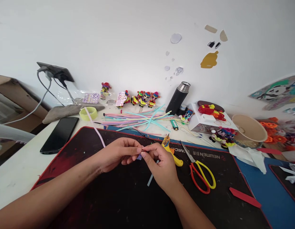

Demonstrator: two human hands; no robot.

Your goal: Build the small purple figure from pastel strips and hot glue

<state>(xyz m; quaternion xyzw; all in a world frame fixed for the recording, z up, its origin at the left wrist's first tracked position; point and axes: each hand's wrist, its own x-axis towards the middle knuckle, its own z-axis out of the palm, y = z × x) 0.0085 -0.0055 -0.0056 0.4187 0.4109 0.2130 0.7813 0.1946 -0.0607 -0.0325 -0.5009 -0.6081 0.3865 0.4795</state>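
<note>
My left hand (123,154) and my right hand (163,165) meet over the dark mat, fingertips pinched together. Between them is a small purple piece (139,157) with a reddish bit at the top; most of it is hidden by the fingers. A lilac chenille stem (96,129) runs down behind my left hand. Just beyond my right hand lies a yellow hot glue gun (171,151), and a translucent glue stick (150,180) shows partly under that hand. Scissors (197,171) with red and yellow handles rest farther right.
Several pastel chenille stems (137,119) lie behind the mat (109,197). A phone (59,135) and a yellow coil (88,113) are at left. Small colourful figures (144,99) line the wall. A black flask (177,98), a beige bowl (251,128) and a red strip (244,197) are rightward.
</note>
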